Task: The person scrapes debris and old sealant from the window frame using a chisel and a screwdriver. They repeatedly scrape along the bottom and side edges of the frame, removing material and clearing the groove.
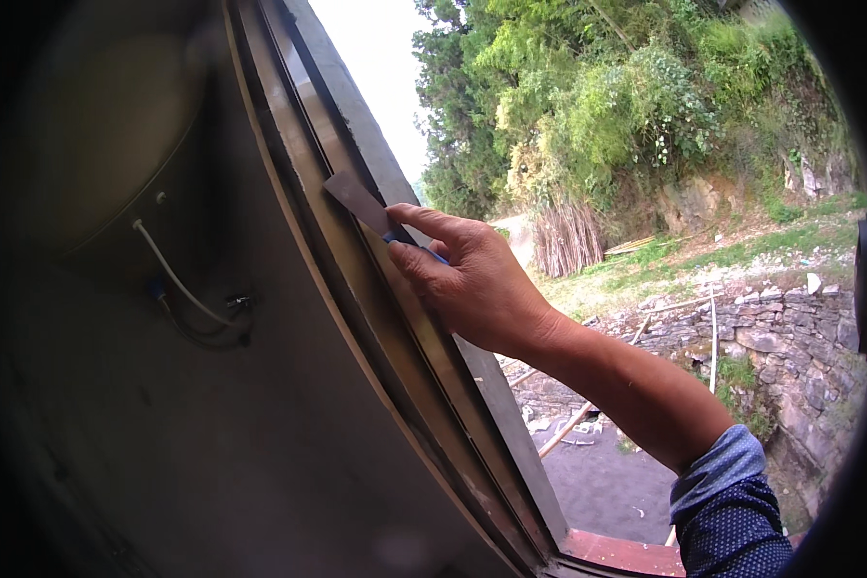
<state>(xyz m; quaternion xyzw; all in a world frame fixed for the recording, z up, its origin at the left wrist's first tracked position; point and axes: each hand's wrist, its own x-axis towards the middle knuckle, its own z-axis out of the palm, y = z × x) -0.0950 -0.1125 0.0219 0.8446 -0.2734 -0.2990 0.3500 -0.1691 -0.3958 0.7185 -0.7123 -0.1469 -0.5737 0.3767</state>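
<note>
Blue peeks from the right hand, the only one in view, thumb and index finger pinched on a scraper whose blade points up and left, slanting across the steep window frame; contact's hard to call. Left of it hangs a white hose, outside right a stone wall, nothing visibly blocking the blade.
</note>
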